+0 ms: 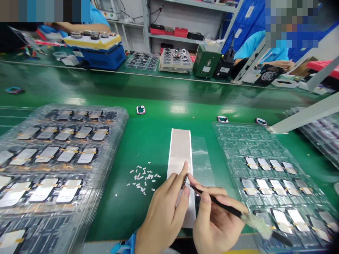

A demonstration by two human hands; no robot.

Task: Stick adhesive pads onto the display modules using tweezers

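Note:
My left hand (165, 208) rests on the near end of a long pale strip (180, 151) lying on the green table, fingers pressed together with the index tip at the tweezers' tip. In my right hand (214, 218) are black tweezers (212, 200), their rear end wrapped in fuzzy padding (255, 223). The tweezers' points meet my left fingertips over the strip. Whether anything small sits in the points I cannot make out. A scatter of tiny white bits (141, 178) lies just left of the strip.
Stacked clear trays of flat silver parts (53, 155) fill the left. A clear tray (265, 162), partly filled, sits at right. Small framed parts (141, 109) lie on the conveyor. Across the table other people in blue work beside a blue box (97, 53) and green device (206, 61).

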